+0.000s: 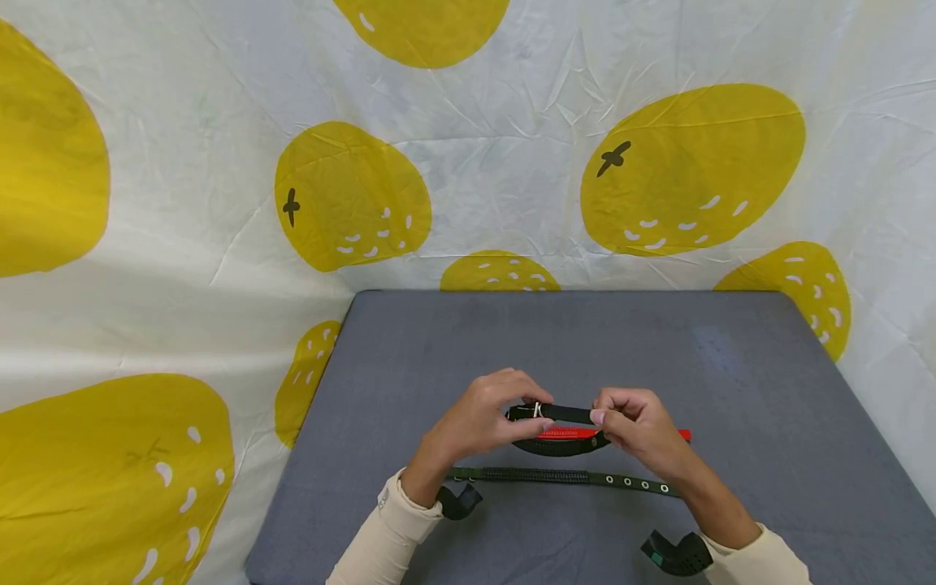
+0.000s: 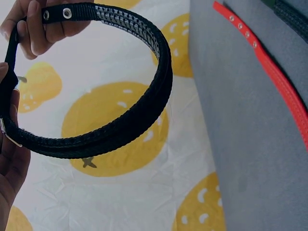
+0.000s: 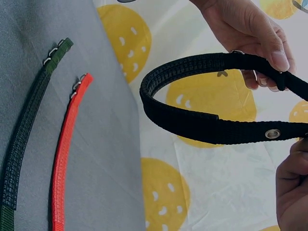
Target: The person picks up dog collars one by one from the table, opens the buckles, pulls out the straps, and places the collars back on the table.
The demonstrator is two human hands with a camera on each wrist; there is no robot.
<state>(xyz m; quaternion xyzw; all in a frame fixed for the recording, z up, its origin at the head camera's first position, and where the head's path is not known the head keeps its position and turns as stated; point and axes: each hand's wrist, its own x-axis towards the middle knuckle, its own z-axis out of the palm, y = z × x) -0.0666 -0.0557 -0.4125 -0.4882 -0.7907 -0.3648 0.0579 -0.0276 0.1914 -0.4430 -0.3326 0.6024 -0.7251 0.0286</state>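
A black padded collar [image 1: 570, 414] with metal eyelets is held up above the table, bent into a loop. My left hand [image 1: 486, 410] pinches it at the metal buckle [image 1: 537, 409], thumb below and fingers above. On the other side, my right hand [image 1: 639, 424] grips the eyelet end between thumb and curled fingers. The left wrist view shows the loop [image 2: 166, 82] hanging round and wide, its ends meeting near both hands. In the right wrist view, the strap passes through the buckle end by the left thumb, and an eyelet [image 3: 273, 134] shows close to my right fingers.
A red collar [image 1: 566, 433] lies on the grey table [image 1: 439, 349] behind the black loop. Nearer to me lies a dark green collar [image 1: 537, 475] stretched out lengthwise, with eyelets to the right. A white cloth with yellow fruit prints [image 1: 504, 195] hangs behind and beside the table.
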